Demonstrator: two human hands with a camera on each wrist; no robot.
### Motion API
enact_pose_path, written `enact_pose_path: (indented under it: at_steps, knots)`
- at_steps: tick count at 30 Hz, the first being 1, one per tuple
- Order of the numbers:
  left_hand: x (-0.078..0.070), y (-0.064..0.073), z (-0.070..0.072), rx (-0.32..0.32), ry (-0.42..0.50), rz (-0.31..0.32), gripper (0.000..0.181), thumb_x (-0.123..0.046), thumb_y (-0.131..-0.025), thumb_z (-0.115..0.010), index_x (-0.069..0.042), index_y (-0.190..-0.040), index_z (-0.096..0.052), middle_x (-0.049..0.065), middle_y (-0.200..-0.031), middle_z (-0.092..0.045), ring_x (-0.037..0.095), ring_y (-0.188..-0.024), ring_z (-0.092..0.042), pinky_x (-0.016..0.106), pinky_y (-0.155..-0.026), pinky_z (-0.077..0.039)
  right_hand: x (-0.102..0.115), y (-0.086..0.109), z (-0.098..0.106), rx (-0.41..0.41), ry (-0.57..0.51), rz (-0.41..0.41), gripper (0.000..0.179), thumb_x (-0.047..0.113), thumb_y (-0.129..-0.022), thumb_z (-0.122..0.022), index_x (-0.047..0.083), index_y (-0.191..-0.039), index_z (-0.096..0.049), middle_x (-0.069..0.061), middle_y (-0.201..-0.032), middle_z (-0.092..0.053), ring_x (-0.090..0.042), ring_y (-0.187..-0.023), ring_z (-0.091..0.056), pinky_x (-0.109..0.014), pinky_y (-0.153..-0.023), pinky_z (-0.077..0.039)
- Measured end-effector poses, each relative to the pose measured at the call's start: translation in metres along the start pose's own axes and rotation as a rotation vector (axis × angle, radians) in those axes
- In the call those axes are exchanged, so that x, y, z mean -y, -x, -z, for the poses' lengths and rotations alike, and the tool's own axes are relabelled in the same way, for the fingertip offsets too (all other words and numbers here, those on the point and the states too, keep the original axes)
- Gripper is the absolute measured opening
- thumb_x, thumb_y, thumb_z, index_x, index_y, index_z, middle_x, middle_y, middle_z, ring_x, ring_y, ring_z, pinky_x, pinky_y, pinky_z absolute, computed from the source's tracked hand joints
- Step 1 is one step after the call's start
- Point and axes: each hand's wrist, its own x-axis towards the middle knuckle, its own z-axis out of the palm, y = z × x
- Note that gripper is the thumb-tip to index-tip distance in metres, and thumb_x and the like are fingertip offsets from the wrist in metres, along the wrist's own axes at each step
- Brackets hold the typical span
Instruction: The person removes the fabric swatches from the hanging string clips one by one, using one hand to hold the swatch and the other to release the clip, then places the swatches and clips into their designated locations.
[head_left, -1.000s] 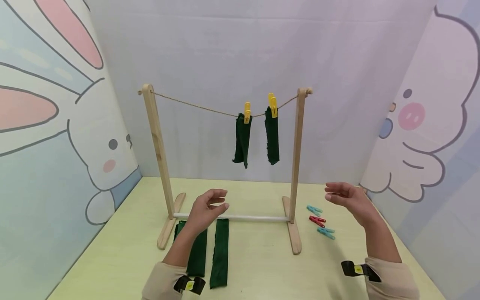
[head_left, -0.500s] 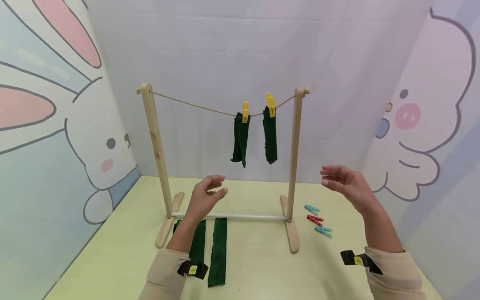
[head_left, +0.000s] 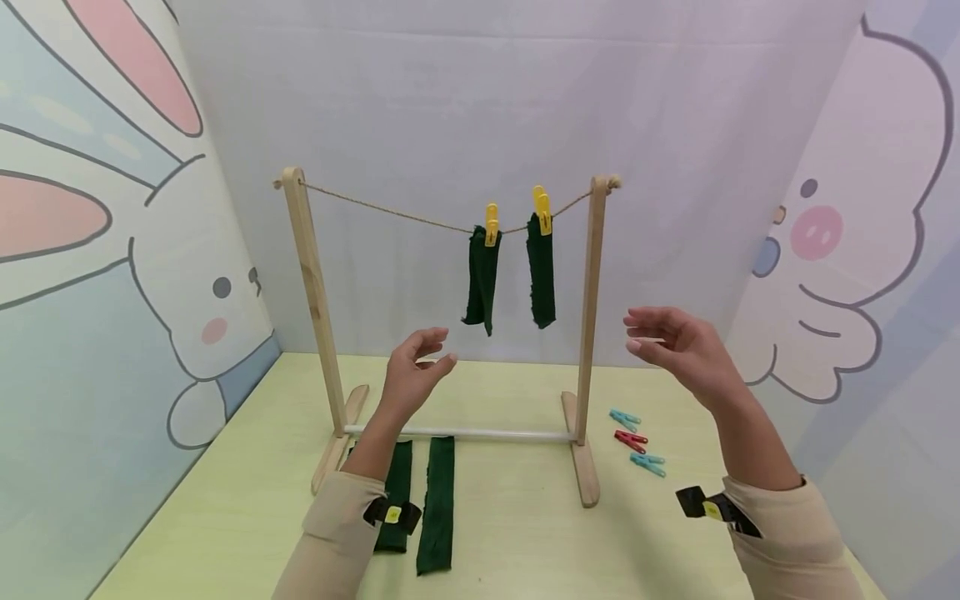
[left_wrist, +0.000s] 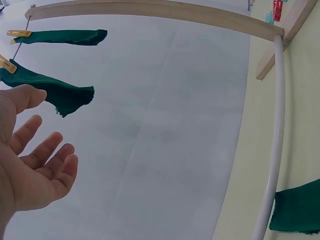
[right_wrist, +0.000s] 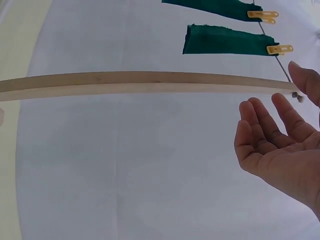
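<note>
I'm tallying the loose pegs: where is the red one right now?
In the head view, the red clothespin lies on the table, right of the right wooden post, between two blue clothespins.

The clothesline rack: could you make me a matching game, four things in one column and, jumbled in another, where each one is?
1. Red clothespin
2. Hanging green strips
3. Left hand
4. White rod

A. Raised, holding nothing
B. Joining the wooden posts, low down
C. Clipped to the rope with yellow clothespins
D. Lying between two blue clothespins

Pairs: 1-D; 2-C; 3-A; 4-B
</note>
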Motion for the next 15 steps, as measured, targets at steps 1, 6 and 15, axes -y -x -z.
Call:
enact_pose_path:
  at_steps: [1,6,15]
  knots:
    - [-0.005,0.0,-0.001,0.001,-0.007,-0.003,0.035,-0.001,-0.086,-0.064,0.005,-0.119,-0.055,0.019,-0.121,-0.055,0.032,-0.109,-0.052,0.044,-0.085,-0.044,0.002,-0.002,0.0,0.002,0.002,0.009,0.037,-0.001,-0.087,-0.062,-0.008,-0.122,-0.052,0.001,-0.109,-0.06,-0.013,-0.094,-0.061,-0.02,-0.074,-0.05]
    - [-0.011,-0.008,-0.004,-0.008,-0.003,0.006,0.036,-0.003,-0.086,-0.064,0.004,-0.121,-0.054,0.018,-0.121,-0.055,0.031,-0.11,-0.052,0.042,-0.086,-0.043,0.011,-0.009,-0.003,0.033,0.006,0.077,0.039,-0.005,-0.085,-0.064,-0.008,-0.122,-0.052,-0.002,-0.111,-0.06,-0.014,-0.095,-0.061,-0.02,-0.076,-0.049]
    - [-0.012,-0.02,-0.011,-0.029,0.043,-0.003,0.038,-0.003,-0.086,-0.065,0.003,-0.122,-0.054,0.018,-0.12,-0.055,0.031,-0.11,-0.051,0.041,-0.086,-0.043,0.026,-0.025,-0.009,0.069,0.033,0.156,0.04,-0.008,-0.084,-0.064,-0.008,-0.122,-0.052,-0.005,-0.112,-0.059,-0.011,-0.1,-0.057,-0.02,-0.078,-0.048]
